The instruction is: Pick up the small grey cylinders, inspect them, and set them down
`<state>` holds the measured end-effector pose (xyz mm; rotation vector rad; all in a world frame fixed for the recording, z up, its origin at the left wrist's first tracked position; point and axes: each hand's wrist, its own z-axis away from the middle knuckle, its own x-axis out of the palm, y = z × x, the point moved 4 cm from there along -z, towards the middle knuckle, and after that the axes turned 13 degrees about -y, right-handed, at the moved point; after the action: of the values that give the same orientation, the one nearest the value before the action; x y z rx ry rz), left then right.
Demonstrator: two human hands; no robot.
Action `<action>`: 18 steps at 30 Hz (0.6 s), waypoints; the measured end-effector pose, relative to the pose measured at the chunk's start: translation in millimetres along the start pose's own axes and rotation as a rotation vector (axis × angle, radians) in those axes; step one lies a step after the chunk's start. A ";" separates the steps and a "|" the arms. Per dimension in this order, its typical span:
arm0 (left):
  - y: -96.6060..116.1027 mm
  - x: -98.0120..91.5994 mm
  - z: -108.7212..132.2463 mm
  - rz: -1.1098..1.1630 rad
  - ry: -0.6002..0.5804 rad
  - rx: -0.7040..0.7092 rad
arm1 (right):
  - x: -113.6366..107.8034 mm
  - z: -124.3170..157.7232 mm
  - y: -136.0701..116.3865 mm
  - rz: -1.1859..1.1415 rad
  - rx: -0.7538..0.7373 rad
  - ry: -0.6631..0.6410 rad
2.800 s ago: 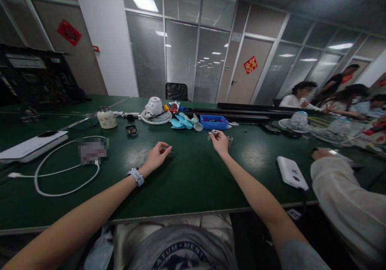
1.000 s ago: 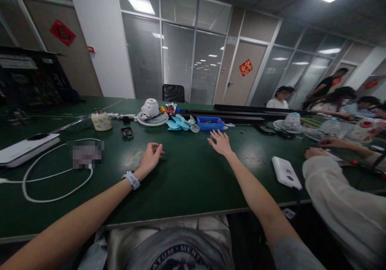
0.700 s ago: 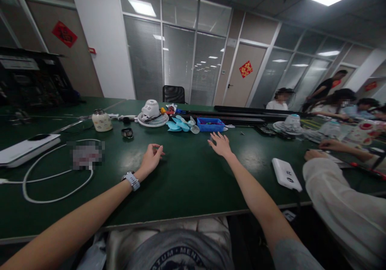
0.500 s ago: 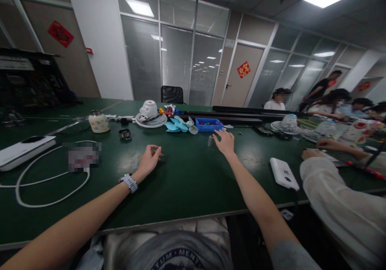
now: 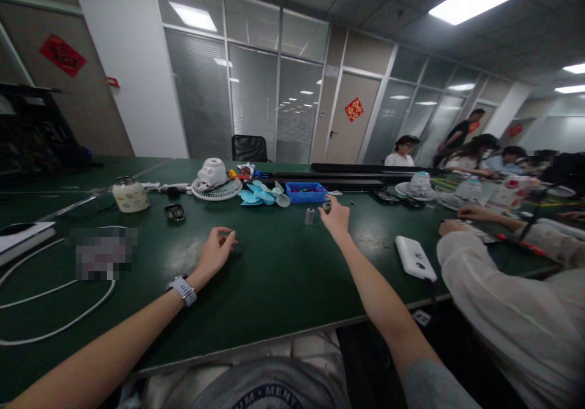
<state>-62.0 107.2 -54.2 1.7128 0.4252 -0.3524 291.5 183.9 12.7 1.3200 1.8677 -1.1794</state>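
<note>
Arms stretch forward over a dark green table (image 5: pixel 274 287), both bare. The right hand (image 5: pixel 337 217) lies far out, palm down, with its thumb and forefinger drawn narrow around a small metal part (image 5: pixel 326 205) at their tips. The view is too small to tell whether the part is pinched or only touched. A short grey cylinder (image 5: pixel 309 216) stands upright on the table just left of that hand, apart from it. A blue tray (image 5: pixel 305 193) sits just beyond both, and beside it to the left lie a pale blue fan blade (image 5: pixel 261 195) and a white fan grille with its motor housing (image 5: pixel 214 182). The left hand (image 5: pixel 214 252) rests on the table nearer the body, well apart from the right, with a watch (image 5: pixel 183 289) on its wrist. Its fingers are loosely curled with the thumb close to the forefinger, and whether anything sits between them cannot be made out. Farther left are a small dark ring-shaped part (image 5: pixel 174 213), a cream jar (image 5: pixel 130 195) and a looping white cable (image 5: pixel 59 327). A white charger block (image 5: pixel 414 258) lies right of the right forearm, next to a co-worker's white sleeve (image 5: pixel 503 311).
</note>
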 end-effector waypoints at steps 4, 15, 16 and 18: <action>15.9 2.7 7.5 -0.086 0.007 0.120 | 5.0 29.2 -62.0 -0.284 -0.290 -0.024; 56.0 27.0 31.6 -0.137 -0.130 0.305 | 63.2 87.6 -139.8 -0.598 -0.608 -0.454; 54.1 27.3 30.4 -0.132 -0.138 0.294 | 63.1 88.5 -140.7 -0.600 -0.606 -0.456; 51.0 26.4 27.5 -0.111 -0.130 0.283 | 62.6 90.4 -142.1 -0.598 -0.596 -0.457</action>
<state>-14.8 74.3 -27.0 1.9308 0.3898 -0.6255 132.8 112.9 -32.2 0.1483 2.0688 -0.9528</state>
